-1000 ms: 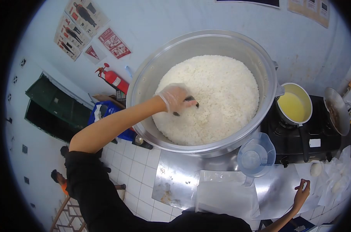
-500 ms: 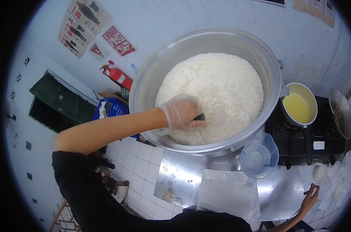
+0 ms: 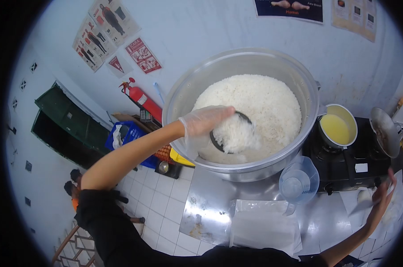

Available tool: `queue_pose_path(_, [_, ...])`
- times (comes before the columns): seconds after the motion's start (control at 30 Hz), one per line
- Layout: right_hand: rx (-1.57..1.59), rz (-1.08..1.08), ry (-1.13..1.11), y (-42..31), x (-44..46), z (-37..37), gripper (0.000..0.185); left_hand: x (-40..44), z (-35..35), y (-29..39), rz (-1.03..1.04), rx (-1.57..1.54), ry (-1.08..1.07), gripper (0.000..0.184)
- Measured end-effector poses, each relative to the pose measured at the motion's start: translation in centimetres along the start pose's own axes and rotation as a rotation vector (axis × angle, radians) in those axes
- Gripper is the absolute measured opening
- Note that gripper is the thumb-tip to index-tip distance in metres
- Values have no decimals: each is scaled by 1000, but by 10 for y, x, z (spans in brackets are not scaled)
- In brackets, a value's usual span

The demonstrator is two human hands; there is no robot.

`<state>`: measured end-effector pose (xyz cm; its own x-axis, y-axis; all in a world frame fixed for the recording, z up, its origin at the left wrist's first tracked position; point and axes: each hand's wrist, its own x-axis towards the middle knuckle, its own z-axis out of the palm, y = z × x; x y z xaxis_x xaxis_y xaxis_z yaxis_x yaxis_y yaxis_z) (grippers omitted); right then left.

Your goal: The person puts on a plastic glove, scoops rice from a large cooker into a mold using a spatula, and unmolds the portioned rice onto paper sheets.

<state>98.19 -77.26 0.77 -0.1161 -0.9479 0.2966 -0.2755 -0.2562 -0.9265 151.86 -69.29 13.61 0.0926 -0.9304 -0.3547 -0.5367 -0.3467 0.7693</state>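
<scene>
My left hand (image 3: 208,123), in a clear plastic glove, is closed on the rim of a small black bowl (image 3: 216,143). White cooked rice (image 3: 234,135) heaps in the tilted bowl. It hangs over a large metal pot (image 3: 197,75) holding a broad mass of rice (image 3: 259,93). At the far right, my bare right hand (image 3: 382,193) is raised over white paper sheets (image 3: 393,202), its fingers stretched out and slightly blurred. Near its fingers, a white rounded lump (image 3: 364,196) lies on the paper.
A clear measuring jug (image 3: 299,180) and stacked wrapping sheets (image 3: 264,222) lie on the metal counter (image 3: 206,213). On the black stove (image 3: 343,167) stand a saucepan of yellow liquid (image 3: 337,129) and a wok (image 3: 385,129). Two people (image 3: 73,189) are at far left.
My left hand has lifted the bowl out of the rice, now full and turned upward. My right hand has risen and moved right, fingers extended. The view has shifted slightly.
</scene>
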Motion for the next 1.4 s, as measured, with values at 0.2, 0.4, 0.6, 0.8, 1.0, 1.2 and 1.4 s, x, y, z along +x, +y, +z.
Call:
queue_pose_path(0.2, [514,-478,-101,-169,42,124,55,14,-9,-30,502,-230,245,58])
queue_pose_path(0.4, [716,-455,-419,-255,49,278,36,12,-4,13,439,-852,-105,54])
queue_pose_path(0.6, [533,-653,-207,-281,43,341,29,3,-4,30,209,-1071,-66,57])
queue_pose_path(0.8, [670,-686,-127,-292,30,362,25,8,0,23,330,-907,41,57])
queue_pose_path(1.0, [624,-1045,37,-301,38,383,30,12,-9,23,373,-917,128,65])
queue_pose_path(1.2, [531,-1316,158,-339,82,357,29,19,-39,13,310,-1209,21,72])
queue_pose_path(1.4, [530,-790,115,-327,98,353,24,14,-32,22,389,-1260,204,66])
